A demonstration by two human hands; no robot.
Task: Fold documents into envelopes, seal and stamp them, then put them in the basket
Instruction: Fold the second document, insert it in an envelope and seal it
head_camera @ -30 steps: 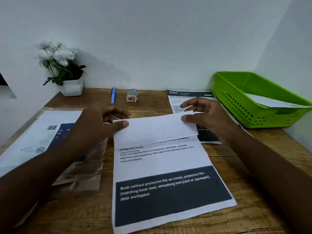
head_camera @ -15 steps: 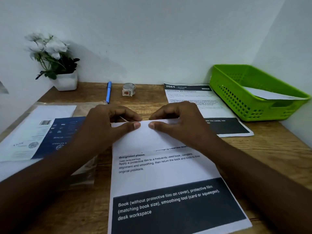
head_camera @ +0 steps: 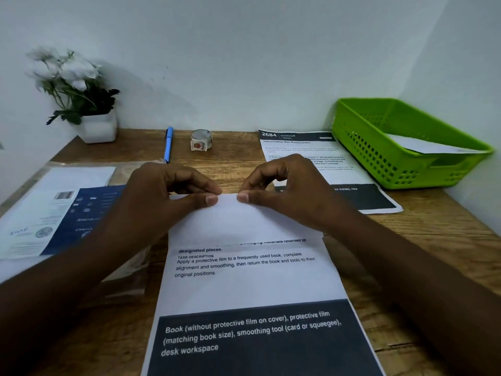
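A printed document [head_camera: 249, 283] lies in front of me on the wooden desk [head_camera: 423, 240], its top third folded down over the text. My left hand [head_camera: 162, 196] and my right hand [head_camera: 287, 188] meet at the middle of the fold's far edge, each pinching the crease between thumb and curled fingers. A second printed sheet [head_camera: 303, 150] lies behind my right hand. The green basket [head_camera: 379, 158] stands at the back right with a white envelope [head_camera: 423, 146] inside. A pack of envelopes in clear plastic [head_camera: 54, 213] lies at the left, partly under my left forearm.
A blue pen [head_camera: 169, 143] and a small roll of stamp tape [head_camera: 201, 140] lie at the back of the desk. A white pot of white flowers [head_camera: 95, 126] stands in the back left corner. White walls close the desk at the back and right.
Both hands slid inward along the folded edge from its two ends to the middle, where the thumbs now nearly touch. The folded flap has gone from raised to lying flat.
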